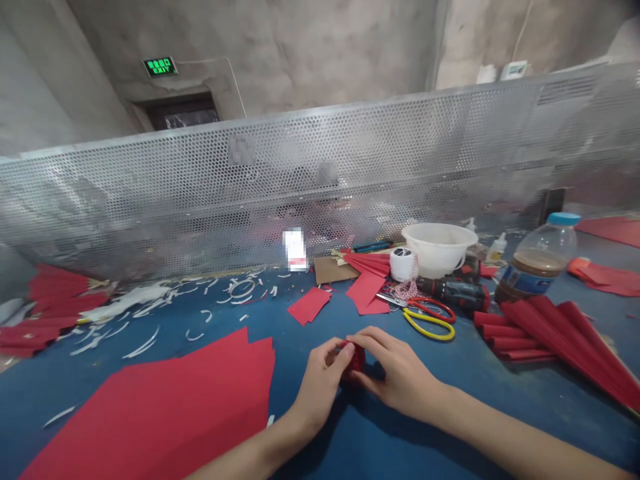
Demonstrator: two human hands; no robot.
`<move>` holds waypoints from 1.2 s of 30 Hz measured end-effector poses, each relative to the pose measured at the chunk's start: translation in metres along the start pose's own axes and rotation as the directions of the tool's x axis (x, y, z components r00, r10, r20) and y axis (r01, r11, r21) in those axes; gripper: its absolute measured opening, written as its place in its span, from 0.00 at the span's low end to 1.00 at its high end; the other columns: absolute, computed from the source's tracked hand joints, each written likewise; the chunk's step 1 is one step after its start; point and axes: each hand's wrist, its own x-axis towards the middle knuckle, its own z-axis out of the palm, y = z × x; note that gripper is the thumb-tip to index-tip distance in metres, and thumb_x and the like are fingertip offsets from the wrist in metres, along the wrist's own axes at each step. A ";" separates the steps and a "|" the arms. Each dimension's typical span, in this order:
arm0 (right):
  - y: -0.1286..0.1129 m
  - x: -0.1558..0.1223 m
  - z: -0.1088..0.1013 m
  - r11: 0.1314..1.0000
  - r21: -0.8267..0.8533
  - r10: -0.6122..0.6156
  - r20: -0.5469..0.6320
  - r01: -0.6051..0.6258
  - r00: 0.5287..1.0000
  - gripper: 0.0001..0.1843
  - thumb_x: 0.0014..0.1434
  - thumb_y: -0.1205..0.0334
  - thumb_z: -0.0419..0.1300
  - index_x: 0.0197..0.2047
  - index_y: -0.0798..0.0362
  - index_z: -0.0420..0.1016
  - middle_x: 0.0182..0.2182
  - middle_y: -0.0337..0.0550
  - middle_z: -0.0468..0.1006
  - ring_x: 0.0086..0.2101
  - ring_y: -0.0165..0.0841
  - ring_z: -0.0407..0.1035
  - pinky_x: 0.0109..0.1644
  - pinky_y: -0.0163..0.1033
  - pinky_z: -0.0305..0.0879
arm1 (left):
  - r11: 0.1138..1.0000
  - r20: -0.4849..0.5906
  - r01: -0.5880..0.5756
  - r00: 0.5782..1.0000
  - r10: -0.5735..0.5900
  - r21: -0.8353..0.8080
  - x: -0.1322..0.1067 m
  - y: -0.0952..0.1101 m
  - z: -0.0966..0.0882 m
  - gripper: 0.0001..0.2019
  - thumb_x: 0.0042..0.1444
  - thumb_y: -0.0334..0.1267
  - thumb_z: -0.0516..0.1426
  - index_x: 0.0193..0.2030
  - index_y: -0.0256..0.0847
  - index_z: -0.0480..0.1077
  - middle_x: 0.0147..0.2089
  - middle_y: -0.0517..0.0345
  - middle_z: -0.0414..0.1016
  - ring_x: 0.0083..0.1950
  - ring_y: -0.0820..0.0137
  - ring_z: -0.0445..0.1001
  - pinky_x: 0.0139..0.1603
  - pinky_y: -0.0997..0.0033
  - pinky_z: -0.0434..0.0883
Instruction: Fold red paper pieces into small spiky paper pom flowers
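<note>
Between my two hands, low over the blue table [430, 433], is a small dark red piece [357, 360], mostly covered by the fingers; its exact kind is hidden. My left hand [323, 380] pinches it from the left with thumb and forefinger. From the right, my right hand [395, 370] curls its fingers and thumb around the same piece. A stack of large red paper sheets [175, 400] lies to the left of my hands. Just beyond them are a small red paper piece [309, 305] and scissors [429, 324] with one yellow and one red handle.
A white bucket [435, 247], a string spool [401, 264], a power drill [460, 292] and a bottle of brown liquid [537, 260] stand behind at right. Folded red paper fans [565, 333] lie at right. White paper scraps [143, 343] litter the left. A perforated metal panel [200, 193] borders the table.
</note>
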 end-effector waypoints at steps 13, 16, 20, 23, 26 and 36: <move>0.015 0.005 -0.005 0.833 0.380 0.432 0.009 -0.403 0.902 0.19 0.69 0.49 0.47 0.57 0.48 0.64 0.55 0.47 0.70 0.55 0.38 0.65 0.59 0.47 0.63 | 0.877 -0.052 -0.105 0.988 0.146 0.469 0.007 0.008 -0.012 0.18 0.51 0.38 0.63 0.51 0.43 0.73 0.49 0.52 0.77 0.48 0.61 0.75 0.51 0.62 0.70; 0.020 0.007 -0.004 0.810 0.394 0.472 -0.001 -0.434 0.881 0.17 0.69 0.50 0.47 0.53 0.50 0.67 0.53 0.47 0.72 0.53 0.38 0.67 0.60 0.47 0.62 | 0.831 -0.040 -0.109 0.987 0.155 0.545 0.005 0.005 -0.014 0.27 0.44 0.28 0.62 0.55 0.43 0.70 0.52 0.51 0.75 0.51 0.60 0.73 0.54 0.61 0.67; 0.022 0.006 -0.003 0.826 0.386 0.447 -0.001 -0.412 0.895 0.15 0.68 0.52 0.50 0.53 0.50 0.67 0.53 0.47 0.72 0.52 0.39 0.67 0.58 0.47 0.63 | 0.840 -0.032 -0.101 0.990 0.139 0.534 0.004 0.005 -0.016 0.28 0.41 0.22 0.56 0.51 0.43 0.71 0.51 0.53 0.74 0.51 0.63 0.71 0.51 0.65 0.66; 0.020 0.004 -0.005 0.840 0.386 0.394 0.050 -0.382 0.918 0.14 0.68 0.54 0.51 0.52 0.50 0.67 0.50 0.46 0.73 0.50 0.38 0.69 0.56 0.46 0.65 | 0.870 -0.018 -0.103 0.992 0.128 0.482 0.005 0.006 -0.018 0.26 0.39 0.20 0.52 0.47 0.42 0.71 0.47 0.56 0.75 0.48 0.65 0.71 0.47 0.68 0.65; 0.019 0.002 -0.008 0.839 0.402 0.347 0.122 -0.366 0.930 0.14 0.66 0.61 0.52 0.54 0.49 0.66 0.49 0.44 0.74 0.49 0.37 0.69 0.55 0.45 0.66 | 0.911 -0.059 -0.069 0.993 0.102 0.407 0.007 0.004 -0.022 0.24 0.41 0.21 0.49 0.44 0.41 0.71 0.42 0.57 0.74 0.41 0.68 0.71 0.40 0.71 0.65; 0.015 -0.003 -0.010 0.964 0.210 0.128 0.164 -0.161 0.978 0.21 0.54 0.71 0.58 0.52 0.51 0.68 0.44 0.45 0.73 0.42 0.37 0.68 0.48 0.42 0.66 | 0.878 0.117 -0.166 0.985 0.126 0.450 0.004 0.009 -0.015 0.23 0.43 0.21 0.52 0.46 0.42 0.72 0.44 0.57 0.78 0.43 0.67 0.74 0.41 0.72 0.66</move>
